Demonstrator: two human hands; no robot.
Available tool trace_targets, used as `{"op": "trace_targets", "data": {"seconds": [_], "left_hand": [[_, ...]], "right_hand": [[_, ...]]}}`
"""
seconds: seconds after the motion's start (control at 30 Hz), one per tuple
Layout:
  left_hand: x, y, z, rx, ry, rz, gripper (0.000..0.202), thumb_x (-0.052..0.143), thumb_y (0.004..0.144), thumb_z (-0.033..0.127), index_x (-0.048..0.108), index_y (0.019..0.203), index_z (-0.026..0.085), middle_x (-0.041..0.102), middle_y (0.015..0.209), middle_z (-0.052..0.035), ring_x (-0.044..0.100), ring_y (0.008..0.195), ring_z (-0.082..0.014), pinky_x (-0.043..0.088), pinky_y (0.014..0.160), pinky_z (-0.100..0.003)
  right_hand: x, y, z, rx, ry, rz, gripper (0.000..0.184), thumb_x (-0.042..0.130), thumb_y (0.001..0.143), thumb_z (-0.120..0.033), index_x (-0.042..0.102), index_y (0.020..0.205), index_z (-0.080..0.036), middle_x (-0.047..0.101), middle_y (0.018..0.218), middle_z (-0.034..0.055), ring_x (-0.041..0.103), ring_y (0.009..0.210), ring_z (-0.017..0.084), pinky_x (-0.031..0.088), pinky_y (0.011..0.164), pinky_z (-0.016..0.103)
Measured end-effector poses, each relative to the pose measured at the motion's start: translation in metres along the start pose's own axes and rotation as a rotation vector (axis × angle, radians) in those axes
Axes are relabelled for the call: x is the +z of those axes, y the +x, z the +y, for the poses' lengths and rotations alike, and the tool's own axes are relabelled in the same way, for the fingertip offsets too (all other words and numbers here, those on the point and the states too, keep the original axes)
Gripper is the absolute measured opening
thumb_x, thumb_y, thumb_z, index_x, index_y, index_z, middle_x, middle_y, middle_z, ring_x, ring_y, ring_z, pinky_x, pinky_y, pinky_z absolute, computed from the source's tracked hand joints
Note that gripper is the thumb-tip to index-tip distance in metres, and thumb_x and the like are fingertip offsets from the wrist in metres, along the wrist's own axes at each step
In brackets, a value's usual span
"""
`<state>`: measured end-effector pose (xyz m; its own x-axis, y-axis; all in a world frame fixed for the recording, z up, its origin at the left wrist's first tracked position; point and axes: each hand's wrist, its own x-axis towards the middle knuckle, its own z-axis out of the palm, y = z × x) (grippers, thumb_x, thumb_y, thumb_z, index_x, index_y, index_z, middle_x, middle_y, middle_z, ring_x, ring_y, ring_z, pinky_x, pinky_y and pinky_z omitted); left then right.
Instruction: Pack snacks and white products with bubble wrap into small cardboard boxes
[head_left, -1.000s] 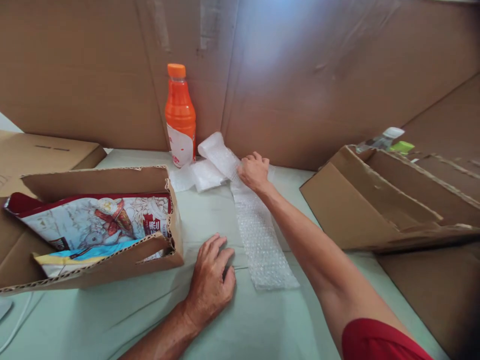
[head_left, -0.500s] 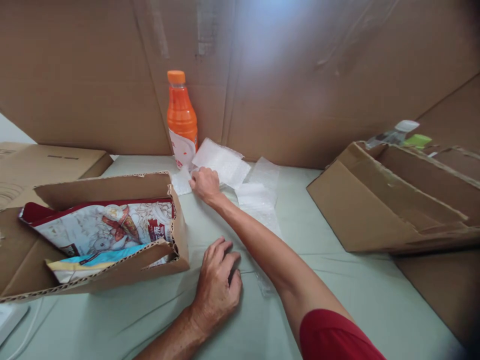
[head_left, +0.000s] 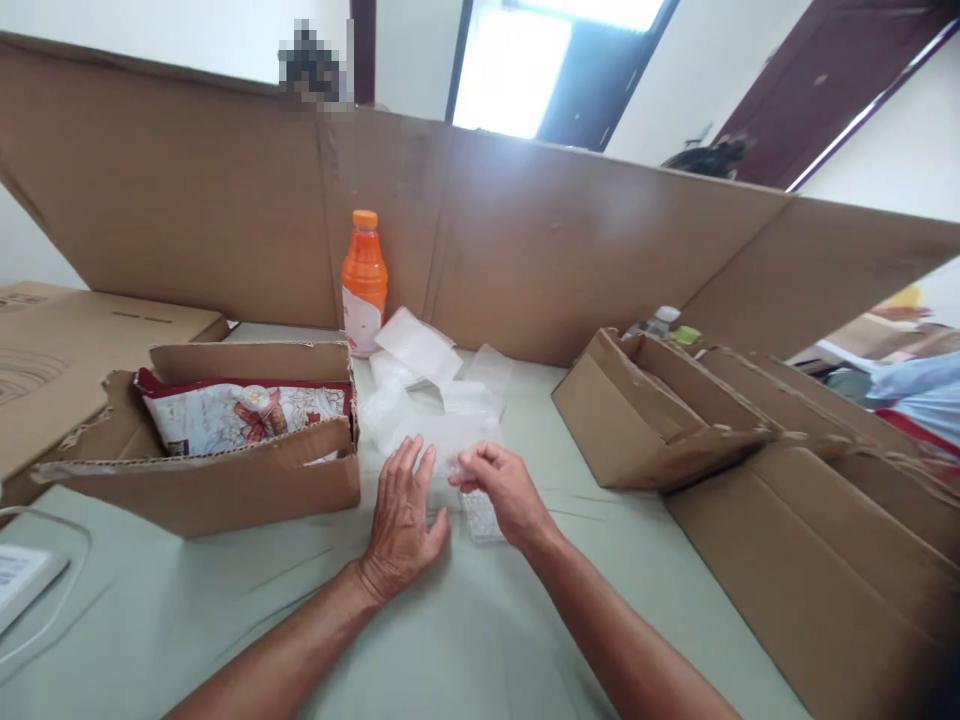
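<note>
My right hand (head_left: 504, 490) pinches the near edge of a clear bubble wrap piece (head_left: 442, 435) that lies over the table. Beside it, my left hand (head_left: 401, 528) rests flat with its fingers stretched out, their tips touching or close to that wrap. Several more bubble wrap pieces (head_left: 418, 345) lie loosely heaped behind, some overlapping. Another wrap piece (head_left: 481, 515) shows partly under my right hand. At the heap's back left stands an orange-capped bottle (head_left: 365, 268) of orange drink, upright with a pale label.
An open cardboard box (head_left: 217, 495) at left holds a printed packet (head_left: 251, 415). More open boxes (head_left: 626, 425) stand at right, one with bottle tops (head_left: 666, 318) showing. A tall cardboard panel (head_left: 525, 240) closes off the back. A white device (head_left: 26, 578) with a cable lies at far left.
My right hand has come back from the heap near the bottle with a wrap piece, now beside my left hand. The view has tilted up, showing the room behind the panel.
</note>
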<state>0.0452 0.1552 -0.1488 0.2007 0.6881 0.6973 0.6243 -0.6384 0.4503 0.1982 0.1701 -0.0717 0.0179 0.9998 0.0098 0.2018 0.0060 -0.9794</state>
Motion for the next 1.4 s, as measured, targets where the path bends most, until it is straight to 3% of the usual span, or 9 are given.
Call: {"op": "trace_targets", "data": {"seconds": [0.13,0.27,0.4,0.53,0.7,0.9,1.0,1.13,1.4], "left_hand": [[-0.003,-0.003,0.009,-0.1,-0.153,-0.182,0.048,0.06,0.079,0.013,0.062,0.127,0.017,0.063,0.136,-0.016,0.055,0.132,-0.0322,0.034,0.116,-0.058],[-0.034,-0.012,0.015,-0.143,-0.247,-0.264,0.025,0.061,0.08,0.015,0.073,0.101,0.021,0.074,0.116,-0.0112,0.067,0.111,-0.0274,0.051,0.1,-0.049],[-0.074,-0.032,0.017,-0.253,-0.507,-0.384,0.022,0.06,0.085,0.021,0.075,0.102,0.023,0.074,0.117,-0.0095,0.066,0.115,-0.0255,0.05,0.102,-0.044],[-0.092,-0.059,0.027,-0.437,-0.714,-0.483,0.019,0.06,0.088,0.027,0.076,0.098,0.023,0.074,0.118,-0.0093,0.067,0.114,-0.0245,0.049,0.104,-0.04],[-0.102,-0.078,0.047,-0.48,-0.781,-0.555,0.019,0.063,0.082,0.022,0.076,0.097,0.022,0.074,0.114,-0.0081,0.064,0.116,-0.0245,0.044,0.105,-0.037],[-0.109,-0.073,0.058,-0.671,-0.673,-0.558,0.018,0.054,0.086,0.023,0.07,0.093,0.017,0.07,0.091,-0.0039,0.062,0.085,-0.0179,0.047,0.078,-0.028],[-0.104,-0.076,0.057,-0.724,-0.606,-0.485,0.033,0.055,0.085,0.025,0.065,0.116,0.017,0.067,0.089,-0.0019,0.06,0.082,-0.0165,0.046,0.078,-0.028],[-0.099,-0.087,0.053,-0.7,-0.399,-0.359,0.057,0.057,0.085,0.028,0.05,0.14,0.017,0.066,0.089,-0.0023,0.06,0.081,-0.0179,0.046,0.077,-0.03],[-0.099,-0.096,0.047,-0.469,-0.099,-0.212,0.05,0.051,0.088,0.019,0.048,0.138,0.018,0.067,0.081,-0.0003,0.063,0.084,-0.0211,0.047,0.087,-0.038]], "right_hand": [[-0.016,-0.061,0.0,-0.026,-0.007,-0.215,0.031,0.067,0.083,-0.045,0.058,0.07,-0.019,0.064,0.071,-0.0001,0.06,0.07,0.014,0.046,0.068,0.027],[-0.052,-0.096,0.009,-0.286,-0.437,-0.244,0.014,0.066,0.087,-0.034,0.07,0.094,-0.022,0.074,0.105,0.0059,0.066,0.102,0.023,0.047,0.093,0.038],[-0.076,-0.101,0.036,-0.409,-0.952,-0.168,0.052,0.064,0.08,-0.015,0.062,0.131,-0.022,0.059,0.141,0.0153,0.056,0.126,0.033,0.045,0.102,0.051],[-0.073,-0.079,0.055,-0.366,-1.174,-0.149,0.038,0.054,0.086,-0.009,0.07,0.119,-0.018,0.061,0.138,0.0175,0.056,0.125,0.034,0.049,0.098,0.051],[-0.072,-0.083,0.048,-0.448,-0.986,-0.168,0.042,0.053,0.087,-0.013,0.068,0.125,-0.023,0.061,0.14,0.0141,0.055,0.129,0.032,0.045,0.104,0.054],[-0.063,-0.133,0.028,-0.321,-0.53,-0.573,0.076,0.071,0.087,-0.046,0.039,0.154,-0.033,0.054,0.148,0.0096,0.053,0.134,0.028,0.046,0.109,0.045],[-0.037,-0.141,0.026,-0.254,-0.45,-0.489,0.077,0.073,0.084,-0.048,0.043,0.152,-0.03,0.059,0.142,0.0107,0.059,0.125,0.028,0.049,0.103,0.043],[-0.006,-0.132,0.035,-0.168,-0.424,-0.273,0.049,0.059,0.093,-0.033,0.055,0.141,-0.024,0.072,0.112,0.0074,0.067,0.096,0.021,0.054,0.085,0.035],[0.013,-0.117,0.054,-0.316,-0.57,-0.057,0.048,0.063,0.088,-0.026,0.058,0.136,-0.023,0.074,0.098,0.0067,0.066,0.089,0.023,0.052,0.087,0.041]]}}
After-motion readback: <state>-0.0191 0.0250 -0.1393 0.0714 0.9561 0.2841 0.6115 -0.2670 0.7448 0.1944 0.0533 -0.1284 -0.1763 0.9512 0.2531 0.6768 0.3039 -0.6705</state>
